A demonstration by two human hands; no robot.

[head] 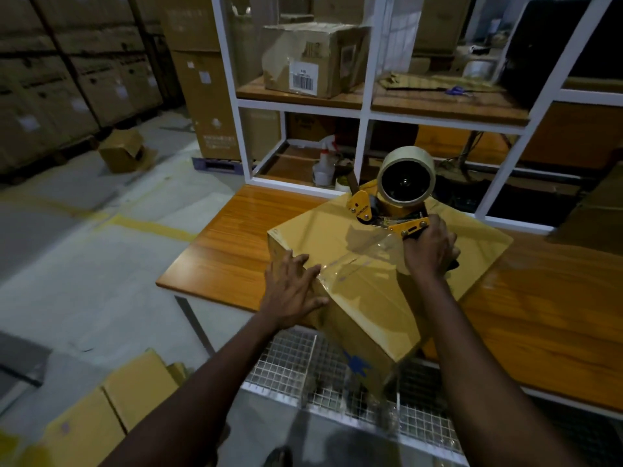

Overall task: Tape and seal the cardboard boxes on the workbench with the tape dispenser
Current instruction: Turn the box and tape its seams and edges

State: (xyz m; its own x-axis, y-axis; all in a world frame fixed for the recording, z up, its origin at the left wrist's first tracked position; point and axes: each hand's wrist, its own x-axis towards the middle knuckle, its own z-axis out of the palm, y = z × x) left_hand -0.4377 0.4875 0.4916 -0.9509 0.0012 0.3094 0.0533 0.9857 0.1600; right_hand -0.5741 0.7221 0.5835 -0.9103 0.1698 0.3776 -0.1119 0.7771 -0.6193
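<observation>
right hand curled round tape dispenser handle atop cardboard box on workbench — left hand flat, fingers spread, pressing box's near edge.

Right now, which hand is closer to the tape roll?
Right. The right hand grips the dispenser right by the roll; the left hand lies flat on the box, farther off.

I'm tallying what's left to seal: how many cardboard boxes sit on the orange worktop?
1: the box under the tape dispenser, at the near edge of the worktop. Cardboard at the frame's right edge may be another.
</observation>
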